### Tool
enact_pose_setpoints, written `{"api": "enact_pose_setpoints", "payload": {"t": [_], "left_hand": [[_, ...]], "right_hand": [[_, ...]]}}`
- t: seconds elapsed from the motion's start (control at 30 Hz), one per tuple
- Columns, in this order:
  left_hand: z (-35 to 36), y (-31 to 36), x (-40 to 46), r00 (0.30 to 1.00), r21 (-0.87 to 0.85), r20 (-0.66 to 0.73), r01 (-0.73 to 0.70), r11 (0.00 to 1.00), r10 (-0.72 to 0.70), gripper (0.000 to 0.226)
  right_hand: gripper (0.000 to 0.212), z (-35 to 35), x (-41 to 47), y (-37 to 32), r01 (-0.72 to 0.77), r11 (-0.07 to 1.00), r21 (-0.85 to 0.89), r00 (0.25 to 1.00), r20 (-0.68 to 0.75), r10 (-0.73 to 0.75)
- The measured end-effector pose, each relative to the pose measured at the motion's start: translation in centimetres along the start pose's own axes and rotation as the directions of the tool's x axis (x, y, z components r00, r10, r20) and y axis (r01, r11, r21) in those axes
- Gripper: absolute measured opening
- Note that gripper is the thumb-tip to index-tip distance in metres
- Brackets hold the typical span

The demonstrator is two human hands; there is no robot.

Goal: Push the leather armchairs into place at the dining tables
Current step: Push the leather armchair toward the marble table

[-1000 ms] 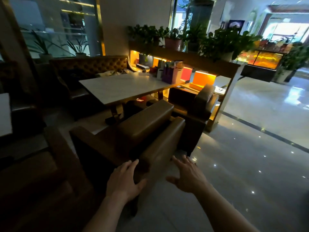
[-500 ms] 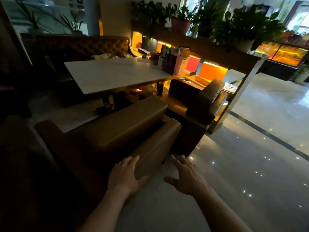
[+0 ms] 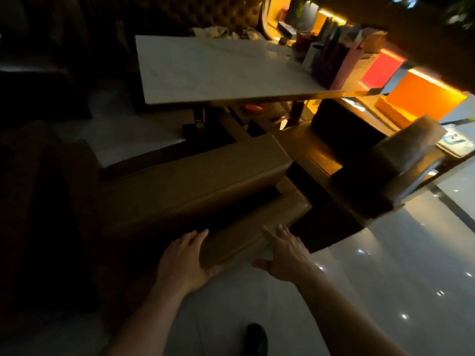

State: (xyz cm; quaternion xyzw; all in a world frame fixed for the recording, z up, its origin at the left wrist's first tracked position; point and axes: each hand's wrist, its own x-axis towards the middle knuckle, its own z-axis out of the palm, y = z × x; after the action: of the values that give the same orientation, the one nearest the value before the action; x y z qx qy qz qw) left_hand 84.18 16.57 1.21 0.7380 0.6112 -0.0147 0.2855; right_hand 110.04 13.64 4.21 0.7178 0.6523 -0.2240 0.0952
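**Both hands on the armrest, chair angled toward the table**

The dining table [image 3: 218, 70] fills the top of my view — a pale stone slab on a dark base, with bags and small boxes crowded at its far right end. It is the thing I'm aiming at, so everything below lines up with it.

Next in size, the leather armchair [image 3: 190, 186] right in front of me: tan, boxy, wide padded back and fat square arms, dull sheen on top, the left half lost in shadow. It stands on the glossy floor just short of the table's near edge and skewed, not yet tucked under. A second armchair [image 3: 401, 160] sits to the right, closer in at the table's end.

Now my hands. My left hand [image 3: 185, 258] lies flat along the inner face of the near armrest, fingers straight and together, thumb hooked under the corner. My right hand [image 3: 285, 255] is spread wide, fingertips at the outer edge — whether they press or just brush it, I cannot tell. Bracketing the arm like that lets me shove and steer at once, I reckon.

Smallest — a dark shoe [image 3: 257, 339] on the floor below.
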Motion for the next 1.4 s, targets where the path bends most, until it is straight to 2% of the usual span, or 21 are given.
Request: {"api": "enact_pose_setpoints", "payload": {"t": [0.13, 0.23, 0.37, 0.5, 0.6, 0.8, 1.0, 1.17, 1.4], "left_hand": [[2.0, -0.4, 3.2, 0.98, -0.003, 0.011, 0.199, 0.98, -0.198, 0.112], [4.1, -0.3, 5.5, 0.946, 0.003, 0.03, 0.323, 0.946, -0.323, 0.117], [6.0, 0.4, 7.2, 0.925, 0.026, 0.058, 0.375, 0.927, -0.376, 0.121], [7.8, 1.1, 6.9, 0.924, 0.036, -0.05, 0.38, 0.924, -0.379, 0.113], [8.1, 1.3, 6.4, 0.926, 0.039, -0.065, 0.374, 0.926, -0.371, 0.113], [10.0, 1.9, 4.4, 0.922, 0.051, -0.094, 0.382, 0.923, -0.377, 0.115], [13.6, 2.6, -0.7, 0.907, 0.075, -0.209, 0.387, 0.919, -0.365, 0.109], [14.1, 2.3, -2.3, 0.92, 0.067, -0.189, 0.362, 0.93, -0.344, 0.107], [15.0, 1.0, -1.7, 0.926, 0.056, -0.236, 0.315, 0.947, -0.294, 0.104]], "right_hand": [[0.106, -0.2, 8.2, 2.8, 0.147, 0.985, -0.094, 0.988, 0.056, -0.142], [0.111, 0.1, 14.1, 4.6, 0.289, 0.938, -0.193, 0.952, 0.164, -0.259], [0.118, 1.2, 17.5, 6.3, 0.372, 0.906, -0.204, 0.917, 0.232, -0.325], [0.11, 3.5, 16.9, 7.4, 0.405, 0.892, -0.199, 0.914, 0.049, -0.403], [0.105, 4.0, 16.2, 7.6, 0.417, 0.882, -0.217, 0.904, -0.004, -0.428], [0.103, 5.3, 13.7, 8.2, 0.411, 0.878, -0.247, 0.907, 0.009, -0.422], [0.101, 7.5, 9.0, 8.6, 0.368, 0.897, -0.244, 0.929, 0.047, -0.368], [0.102, 8.7, 6.6, 8.3, 0.341, 0.901, -0.268, 0.94, 0.068, -0.335], [0.105, 8.7, 7.6, 8.3, 0.346, 0.903, -0.254, 0.938, 0.11, -0.328]]}}
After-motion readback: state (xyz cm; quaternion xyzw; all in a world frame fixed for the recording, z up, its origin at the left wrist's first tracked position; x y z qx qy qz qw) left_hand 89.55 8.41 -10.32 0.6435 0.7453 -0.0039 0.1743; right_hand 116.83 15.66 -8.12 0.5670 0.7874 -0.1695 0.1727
